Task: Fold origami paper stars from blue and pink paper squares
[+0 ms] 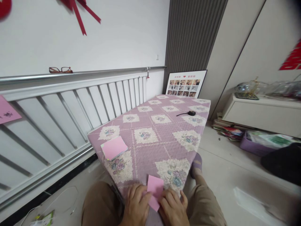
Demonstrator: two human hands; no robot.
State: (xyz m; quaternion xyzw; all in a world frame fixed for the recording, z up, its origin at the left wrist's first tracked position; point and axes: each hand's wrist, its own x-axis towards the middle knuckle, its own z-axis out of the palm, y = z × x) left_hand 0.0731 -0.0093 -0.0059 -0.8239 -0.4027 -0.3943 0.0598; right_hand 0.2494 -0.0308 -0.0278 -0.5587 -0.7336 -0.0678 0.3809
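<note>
Pink paper sheet (155, 185) under two hands at the near end of a floral-covered table (145, 155)

White slatted radiator (91, 103): along the left wall, a metal pipe running above it.
Table: narrow at the near end, dressed in lilac cloth with cream floral diamonds; a brown-trousered leg on either side of the near end.
Low cabinet (258, 110): pale, at right, glassy and clear-wrapped articles on top.
Photo board (185, 84): dark-framed, rows of small pictures, standing beyond the far end of the table.
Purple bin (251, 147): on the floor below the cabinet, filled with mixed articles.
Left hand (136, 204): back upward, fingers bent and close together, fingertips touching the sheet's left side; cannot tell whether the thumb pinches from beneath.
Right hand (174, 205): back upward, fingers curled, fingertips on the sheet's right side, little finger apart; thumb hidden, so a pinch cannot be confirmed.
Pink paper stack (114, 147): near the table's left edge, apart from both hands.
Pink paper sheet: between the hands, lying at a slant, seemingly creased across.
Eyeglasses (61, 70): brown-framed, resting on the pipe.
Black round item (191, 113): with a dark strap, toward the table's far right.
</note>
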